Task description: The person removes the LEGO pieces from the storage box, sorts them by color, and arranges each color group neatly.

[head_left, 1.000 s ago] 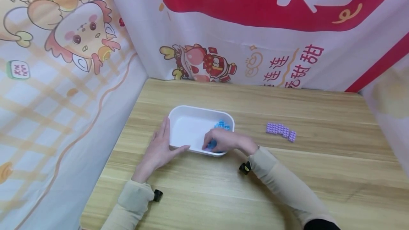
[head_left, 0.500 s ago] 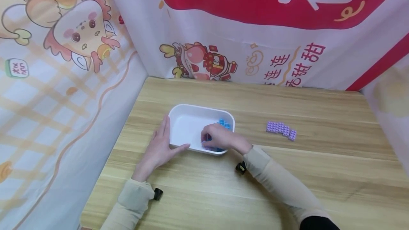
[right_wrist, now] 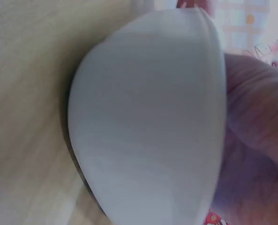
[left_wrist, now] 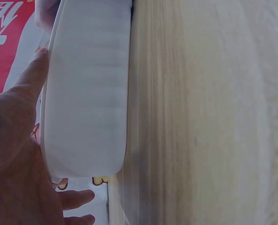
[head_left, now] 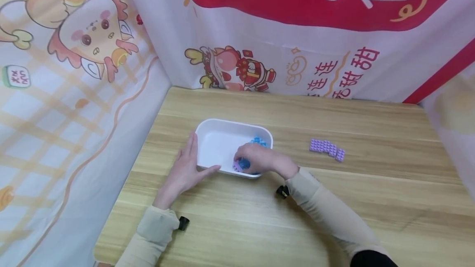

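Note:
A white plastic tub [head_left: 217,143] stands on the table, with blue toy bricks [head_left: 258,140] in its right end. My left hand [head_left: 183,174] steadies the tub, fingers stretched along its left end and thumb at the near rim. In the left wrist view, that thumb [left_wrist: 33,75] lies along the rim. Inside the tub's right half, my right hand [head_left: 256,158] has its fingers bent down among the bricks. Purple bricks [head_left: 236,166] show right at its fingertips; I cannot tell whether it grips one. The tub's wall [right_wrist: 148,117] hides those fingertips in the right wrist view.
Purple studded bricks [head_left: 322,146] lie in a joined-looking row on the wooden table [head_left: 259,217], right of the tub, with a smaller purple brick [head_left: 340,154] at the row's right end. Printed cloth [head_left: 156,28] hangs behind and at the left side.
My right hand has shifted slightly among the bricks in the tub, and purple bricks show more plainly at its fingertips. My left hand keeps its place on the tub.

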Tool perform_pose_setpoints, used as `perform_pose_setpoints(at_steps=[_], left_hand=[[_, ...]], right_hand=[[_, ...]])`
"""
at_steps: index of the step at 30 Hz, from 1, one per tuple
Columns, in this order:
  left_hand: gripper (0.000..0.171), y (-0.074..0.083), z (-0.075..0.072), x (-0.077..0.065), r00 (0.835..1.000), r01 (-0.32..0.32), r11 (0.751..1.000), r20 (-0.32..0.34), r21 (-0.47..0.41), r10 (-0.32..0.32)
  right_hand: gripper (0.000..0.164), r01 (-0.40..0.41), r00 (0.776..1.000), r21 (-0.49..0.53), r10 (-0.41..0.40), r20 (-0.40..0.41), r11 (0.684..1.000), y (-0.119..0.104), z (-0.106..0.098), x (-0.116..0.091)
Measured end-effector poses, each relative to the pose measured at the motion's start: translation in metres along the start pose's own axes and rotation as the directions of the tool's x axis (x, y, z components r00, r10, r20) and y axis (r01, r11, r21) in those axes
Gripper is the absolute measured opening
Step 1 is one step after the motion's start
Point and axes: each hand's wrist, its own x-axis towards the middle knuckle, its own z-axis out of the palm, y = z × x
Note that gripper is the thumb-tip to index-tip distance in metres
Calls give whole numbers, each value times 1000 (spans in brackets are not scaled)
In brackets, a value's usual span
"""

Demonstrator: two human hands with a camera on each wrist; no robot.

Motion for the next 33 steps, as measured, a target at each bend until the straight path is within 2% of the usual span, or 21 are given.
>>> perform_pose_setpoints(at_steps=[4,7,9,14,19,22,26,29,33], left_hand=[[139,0,1,0,1000,-9,1000,-3,4,9],[139,1,1,0,1000,-15,1000,-7,7,15],[139,1,1,0,1000,-15,1000,-6,2,15],[140,0,0,-1,1000,-3,1000,-4,-20,3],[140,0,-4,-2,1000,9,1000,-2,-24,-9],[141,0,-4,-2,1000,8,1000,4,-20,-8],[141,0,-3,1,1000,7,1000,15,-17,-7],[140,0,-1,2,1000,8,1000,19,-18,-7],[140,0,0,2,1000,10,1000,19,-23,-9]], right_hand=[[31,35,999,-113,-37,-15,993,-2,5,3],[27,40,998,-135,-46,-40,990,-2,9,4],[28,26,997,-102,-33,-68,994,-1,10,4],[43,-22,987,18,25,-161,1000,3,8,2],[50,-9,967,123,40,-253,992,6,5,-5],[50,29,946,168,28,-324,985,8,4,-10],[46,81,906,218,20,-423,973,11,3,-17],[47,95,888,263,37,-458,960,12,1,-21],[49,68,884,349,106,-456,935,14,-2,-28]])
